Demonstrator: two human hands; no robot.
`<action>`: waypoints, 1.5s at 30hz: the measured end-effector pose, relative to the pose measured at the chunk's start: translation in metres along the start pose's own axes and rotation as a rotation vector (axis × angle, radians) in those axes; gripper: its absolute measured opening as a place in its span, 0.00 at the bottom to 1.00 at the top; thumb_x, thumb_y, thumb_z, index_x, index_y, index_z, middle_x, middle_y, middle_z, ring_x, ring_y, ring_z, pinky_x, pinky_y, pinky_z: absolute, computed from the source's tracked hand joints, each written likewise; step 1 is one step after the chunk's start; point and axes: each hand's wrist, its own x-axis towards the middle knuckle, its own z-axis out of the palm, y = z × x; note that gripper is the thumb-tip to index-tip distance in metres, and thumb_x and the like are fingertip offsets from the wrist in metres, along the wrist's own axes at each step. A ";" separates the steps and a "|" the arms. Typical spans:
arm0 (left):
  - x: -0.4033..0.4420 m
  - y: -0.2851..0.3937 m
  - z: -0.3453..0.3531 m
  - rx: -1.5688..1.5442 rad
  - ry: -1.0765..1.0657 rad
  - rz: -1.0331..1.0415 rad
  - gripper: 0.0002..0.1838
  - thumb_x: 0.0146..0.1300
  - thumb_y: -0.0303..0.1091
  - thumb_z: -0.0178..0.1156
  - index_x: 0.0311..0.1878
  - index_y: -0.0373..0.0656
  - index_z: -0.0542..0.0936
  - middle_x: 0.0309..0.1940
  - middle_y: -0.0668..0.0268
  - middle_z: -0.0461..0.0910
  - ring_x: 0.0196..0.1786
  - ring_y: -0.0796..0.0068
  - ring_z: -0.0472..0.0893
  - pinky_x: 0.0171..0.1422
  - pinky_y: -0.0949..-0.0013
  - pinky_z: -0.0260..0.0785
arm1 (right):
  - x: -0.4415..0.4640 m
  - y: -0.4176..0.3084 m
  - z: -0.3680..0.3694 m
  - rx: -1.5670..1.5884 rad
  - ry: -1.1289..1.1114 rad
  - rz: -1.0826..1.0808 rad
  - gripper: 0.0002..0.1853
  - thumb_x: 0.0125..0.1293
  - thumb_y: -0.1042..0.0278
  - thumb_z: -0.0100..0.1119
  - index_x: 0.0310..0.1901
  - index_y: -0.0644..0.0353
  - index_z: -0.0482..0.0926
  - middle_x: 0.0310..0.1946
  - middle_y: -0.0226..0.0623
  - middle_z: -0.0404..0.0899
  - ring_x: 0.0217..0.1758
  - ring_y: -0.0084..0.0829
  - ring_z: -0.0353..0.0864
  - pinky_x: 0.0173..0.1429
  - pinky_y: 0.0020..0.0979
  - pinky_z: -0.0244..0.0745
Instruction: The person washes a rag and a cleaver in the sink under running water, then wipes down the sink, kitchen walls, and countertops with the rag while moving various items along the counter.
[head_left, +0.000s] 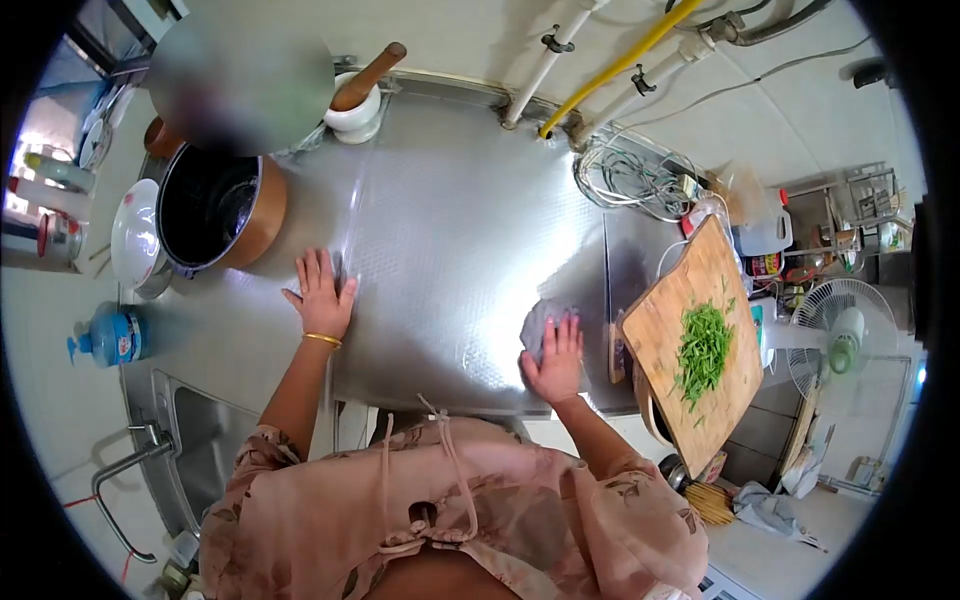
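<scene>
My left hand (324, 299) lies flat on the steel countertop (430, 200), fingers spread, with nothing in it. A gold bangle (323, 340) circles that wrist. Just beyond it stands a copper-coloured pot (264, 215) with a dark inside. My right hand (556, 362) rests flat on a grey cloth (539, 318), pressed against the steel, its fingers stretched out. The cloth shows past the fingertips and to their left. To the right of this hand is a wooden cutting board (655, 325) with chopped green leaves (705, 352) on it.
At the back stands a white mortar (356, 122) with a wooden pestle (372, 75). Coiled cables (630, 178) lie near the wall pipes. A blue bottle (115, 336) and a sink (205, 450) are at left. A fan (843, 335) stands at right.
</scene>
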 end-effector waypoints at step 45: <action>-0.234 0.176 0.026 -0.384 -0.045 0.235 0.34 0.59 0.49 0.55 0.63 0.35 0.62 0.63 0.46 0.60 0.66 0.50 0.60 0.68 0.57 0.53 | -0.015 0.087 0.009 0.331 0.096 0.335 0.47 0.47 0.69 0.60 0.68 0.61 0.44 0.59 0.62 0.60 0.63 0.57 0.59 0.67 0.43 0.54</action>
